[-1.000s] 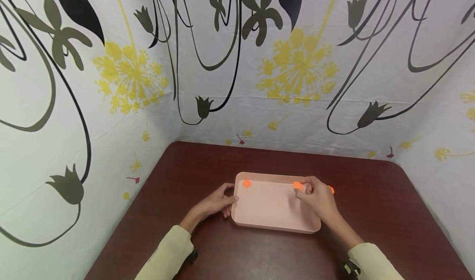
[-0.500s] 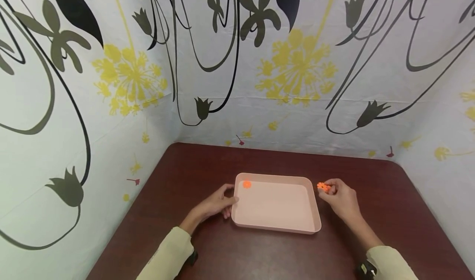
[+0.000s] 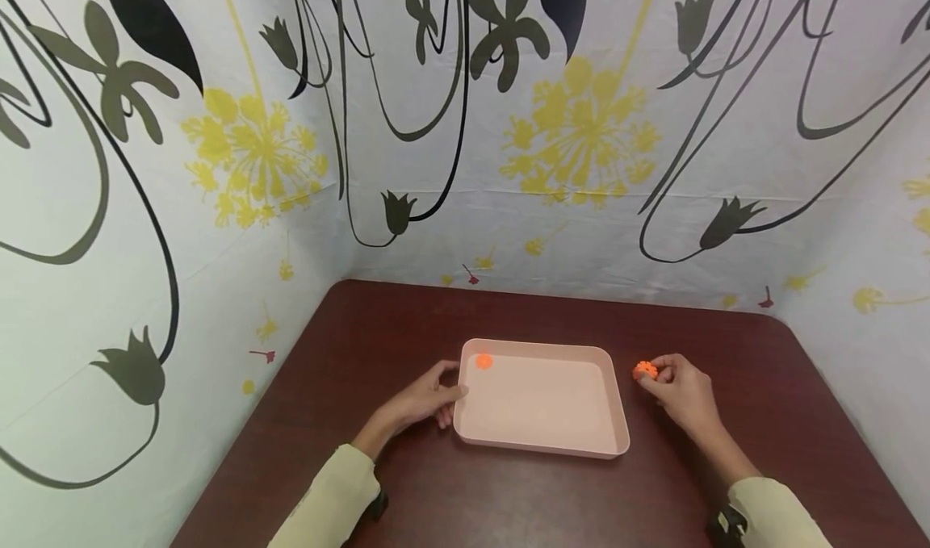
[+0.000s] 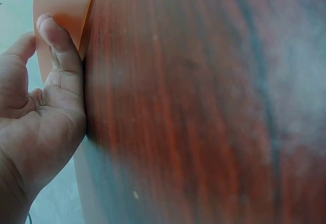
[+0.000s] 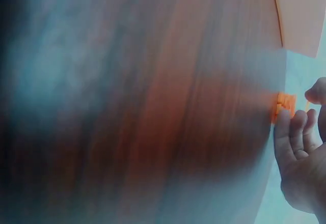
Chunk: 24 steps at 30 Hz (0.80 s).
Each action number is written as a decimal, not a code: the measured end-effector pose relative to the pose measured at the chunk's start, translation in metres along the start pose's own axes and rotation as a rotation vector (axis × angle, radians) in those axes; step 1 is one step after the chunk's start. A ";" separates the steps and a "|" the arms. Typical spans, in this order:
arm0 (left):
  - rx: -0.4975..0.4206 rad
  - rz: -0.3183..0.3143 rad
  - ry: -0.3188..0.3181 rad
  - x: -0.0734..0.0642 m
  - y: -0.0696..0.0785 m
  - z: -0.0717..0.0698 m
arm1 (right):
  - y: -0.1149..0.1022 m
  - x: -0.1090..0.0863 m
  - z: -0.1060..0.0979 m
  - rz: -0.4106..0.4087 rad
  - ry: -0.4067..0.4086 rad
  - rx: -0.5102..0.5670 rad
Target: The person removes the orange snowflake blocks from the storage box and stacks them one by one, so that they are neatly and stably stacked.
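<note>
A pale pink rectangular tray lies on the dark wooden table. My left hand holds its left edge, thumb over the rim and the other fingers along the outside; the left wrist view shows fingers against the tray's wall. An orange notched disc lies in the tray's far left corner. Right of the tray, my right hand pinches a thin orange disc by thumb and fingers, close to orange notched pieces on the table. Whether the held disc touches them cannot be told.
The dark red-brown table has rounded far corners. White fabric printed with flowers and stems hangs around its back and sides. A dark band with a small device sits at the right wrist.
My right hand has moved right from above the tray with an orange disc, out to the orange pieces beside the tray. The left hand and the tray have stayed in place.
</note>
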<state>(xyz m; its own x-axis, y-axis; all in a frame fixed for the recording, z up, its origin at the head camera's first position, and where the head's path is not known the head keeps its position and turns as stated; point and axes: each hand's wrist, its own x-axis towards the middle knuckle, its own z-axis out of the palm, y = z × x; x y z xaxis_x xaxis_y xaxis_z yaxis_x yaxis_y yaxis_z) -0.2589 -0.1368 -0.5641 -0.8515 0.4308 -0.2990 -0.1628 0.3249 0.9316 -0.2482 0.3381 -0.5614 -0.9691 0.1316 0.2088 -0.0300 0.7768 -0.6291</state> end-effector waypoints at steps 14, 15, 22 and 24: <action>-0.017 0.004 -0.011 0.000 -0.001 0.000 | -0.001 0.000 -0.003 0.033 -0.071 0.012; -0.017 0.003 -0.010 0.000 -0.001 0.000 | -0.001 0.000 -0.003 0.031 -0.072 0.010; -0.014 -0.005 -0.002 0.000 0.000 0.000 | -0.001 0.001 -0.002 0.055 -0.082 0.022; -0.013 -0.004 -0.003 -0.001 0.000 0.000 | -0.001 0.001 -0.001 0.061 -0.084 0.020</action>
<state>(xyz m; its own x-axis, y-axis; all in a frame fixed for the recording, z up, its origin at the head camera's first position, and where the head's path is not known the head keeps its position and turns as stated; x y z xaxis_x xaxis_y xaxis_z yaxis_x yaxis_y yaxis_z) -0.2584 -0.1372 -0.5637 -0.8495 0.4315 -0.3036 -0.1730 0.3159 0.9329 -0.2492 0.3385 -0.5594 -0.9864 0.1251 0.1068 0.0252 0.7566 -0.6534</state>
